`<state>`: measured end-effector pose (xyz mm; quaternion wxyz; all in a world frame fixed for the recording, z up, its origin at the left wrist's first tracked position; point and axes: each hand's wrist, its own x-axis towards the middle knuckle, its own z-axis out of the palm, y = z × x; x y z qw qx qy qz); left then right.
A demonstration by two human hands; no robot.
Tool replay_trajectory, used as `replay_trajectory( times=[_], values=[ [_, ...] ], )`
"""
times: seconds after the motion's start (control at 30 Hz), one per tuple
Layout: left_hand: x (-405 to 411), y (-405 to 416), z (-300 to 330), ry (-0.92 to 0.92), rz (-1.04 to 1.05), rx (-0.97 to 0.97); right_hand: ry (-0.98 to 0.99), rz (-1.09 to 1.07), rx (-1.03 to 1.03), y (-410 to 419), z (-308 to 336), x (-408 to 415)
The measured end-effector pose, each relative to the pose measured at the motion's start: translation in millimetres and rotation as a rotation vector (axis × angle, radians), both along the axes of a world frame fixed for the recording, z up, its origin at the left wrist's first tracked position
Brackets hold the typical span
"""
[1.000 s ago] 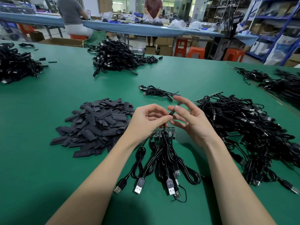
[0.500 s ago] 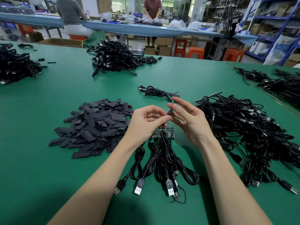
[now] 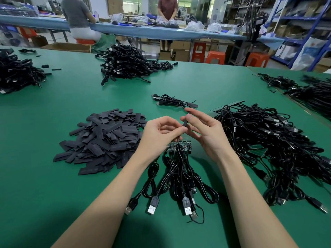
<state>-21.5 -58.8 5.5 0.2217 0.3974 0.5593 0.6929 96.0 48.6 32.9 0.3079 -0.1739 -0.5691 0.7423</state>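
Observation:
My left hand pinches a thin black cable just below its end, above the green table. My right hand pinches a small flat black sleeve standing upright on that cable end. The cable runs down to a bundle of black USB cables lying between my forearms, their plugs fanned toward me. A small green circuit board strip lies under my hands, partly hidden.
A heap of flat black sleeves lies to the left. A big tangle of black cables fills the right. One finished cable lies beyond my hands. More cable piles sit farther back. Two people work at a blue table behind.
The sleeve between my right fingers has turned more upright and shifted slightly toward my left fingertips. Both hands have stayed in nearly the same place.

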Motion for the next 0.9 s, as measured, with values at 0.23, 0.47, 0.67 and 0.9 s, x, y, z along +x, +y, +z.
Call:
replay_trajectory(
  times=[0.23,0.47,0.67,0.9],
  values=[
    [-3,7,6,0.004,0.116,0.007,-0.499,0.212,0.294,17,14,20],
    [-5,8,10,-0.033,0.115,-0.055,-0.488,0.342,0.227,16,32,25],
    [-7,11,3,-0.072,0.22,-0.168,-0.217,-0.033,-0.152,29,38,-16],
    [-6,13,2,-0.137,0.525,-0.214,-0.105,-0.222,-0.498,47,30,-115]
  ],
)
